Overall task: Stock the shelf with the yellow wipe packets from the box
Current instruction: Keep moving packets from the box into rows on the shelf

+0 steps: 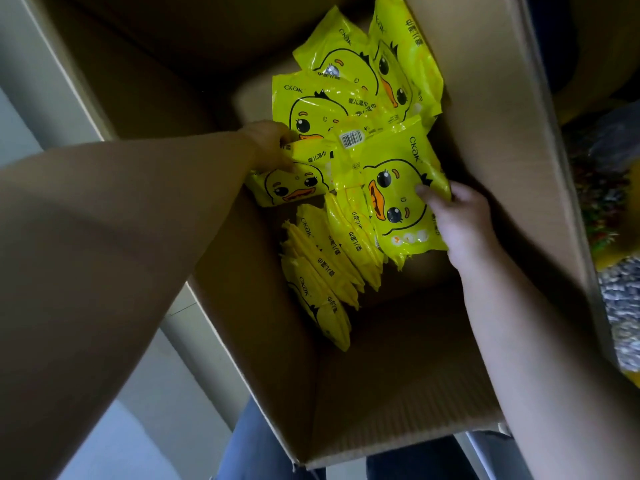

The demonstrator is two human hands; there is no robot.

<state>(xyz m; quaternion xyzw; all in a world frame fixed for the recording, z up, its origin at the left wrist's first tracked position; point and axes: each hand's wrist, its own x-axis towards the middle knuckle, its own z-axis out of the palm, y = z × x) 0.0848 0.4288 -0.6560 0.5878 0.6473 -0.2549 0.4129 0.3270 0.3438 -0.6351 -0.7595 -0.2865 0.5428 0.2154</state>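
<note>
At the left of the view, the person's left hand point(273, 143), at the end of a beige-sleeved arm, reaches into the open brown corrugated cardboard box point(398, 393) and grips the upper edge of a small yellow plastic wipe packet printed with a duck face point(294, 183), its fingers point(289, 136) curled over that edge. Behind it, toward the far wall of the box, several more yellow duck-printed packets point(349, 81) lie loosely overlapped, and below the middle a row of the same packets stands on edge point(325, 271), leaning together. To the right, the right hand point(457, 216) pinches another flat yellow duck-face packet point(398, 195) at its right edge, thumb on the printed face, the rest behind. The packets look light, soft and pliant, with a glossy film that is likely slippery; a hold across the body rather than the thin sealed seam should be surer. The high box walls crowd both wrists, and the loose packets overlap the held ones, so they may drag along. No shelf is in view. Beyond the right wall, some speckled packaged goods point(620, 306) sit close by.
</note>
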